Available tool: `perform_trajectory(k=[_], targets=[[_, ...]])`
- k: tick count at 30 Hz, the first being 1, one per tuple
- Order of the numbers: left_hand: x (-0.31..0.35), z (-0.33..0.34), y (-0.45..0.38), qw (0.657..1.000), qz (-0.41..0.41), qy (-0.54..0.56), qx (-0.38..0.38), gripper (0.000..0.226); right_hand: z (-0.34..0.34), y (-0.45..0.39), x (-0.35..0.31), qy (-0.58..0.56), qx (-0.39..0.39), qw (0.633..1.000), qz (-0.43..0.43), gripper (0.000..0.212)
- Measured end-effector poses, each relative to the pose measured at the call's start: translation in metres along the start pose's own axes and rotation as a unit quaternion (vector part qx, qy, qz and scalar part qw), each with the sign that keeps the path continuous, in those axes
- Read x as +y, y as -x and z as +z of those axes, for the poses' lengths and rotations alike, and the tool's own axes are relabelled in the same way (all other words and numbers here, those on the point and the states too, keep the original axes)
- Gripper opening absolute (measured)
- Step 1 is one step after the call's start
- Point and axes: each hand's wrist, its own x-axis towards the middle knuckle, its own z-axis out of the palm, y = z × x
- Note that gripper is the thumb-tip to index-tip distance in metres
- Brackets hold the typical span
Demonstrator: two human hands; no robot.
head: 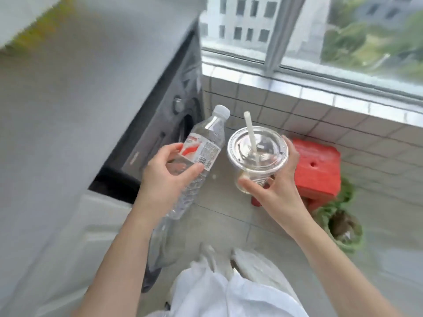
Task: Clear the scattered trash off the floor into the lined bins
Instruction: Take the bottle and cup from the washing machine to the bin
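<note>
My left hand (pixel 168 173) grips a clear plastic water bottle (pixel 207 143) with a white cap and a red and white label, held slanted above the floor. My right hand (pixel 275 179) holds a clear plastic cup (pixel 257 152) with a flat lid and a white straw, its fingers curled round the cup's side. Both items hang in the air side by side, close but apart. No bin is in view.
A dark front-loading washing machine (pixel 164 124) stands at the left under a grey top. A red plastic stool (pixel 317 170) sits by the tiled wall (pixel 297 115) below the window. A green potted plant (pixel 341 223) stands on the floor at the right. My feet are below.
</note>
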Motion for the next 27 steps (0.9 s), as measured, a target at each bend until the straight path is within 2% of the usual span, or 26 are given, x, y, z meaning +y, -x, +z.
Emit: perform_trajectory(k=[5,8,17,21,27], targets=[[0.048,0.105,0.001,0.993,0.035,-0.014,-0.110,0.056,-0.097,0.045,0.042,-0.019,0.120,0.991,0.049,0.108],[0.073,0.174,0.015,0.987,0.044,-0.014,-0.157,0.061,-0.155,0.078,0.065,-0.023,0.165,0.983,0.074,0.108],[0.127,0.405,0.097,0.958,0.022,-0.011,-0.286,0.070,-0.346,0.175,0.147,-0.027,0.252,0.957,0.141,0.103],[0.141,0.465,0.117,0.942,0.021,-0.035,-0.332,0.074,-0.402,0.193,0.181,-0.040,0.278,0.941,0.188,0.100],[0.140,0.529,0.107,0.924,0.015,-0.089,-0.371,0.069,-0.454,0.178,0.225,-0.024,0.319,0.923,0.212,0.102]])
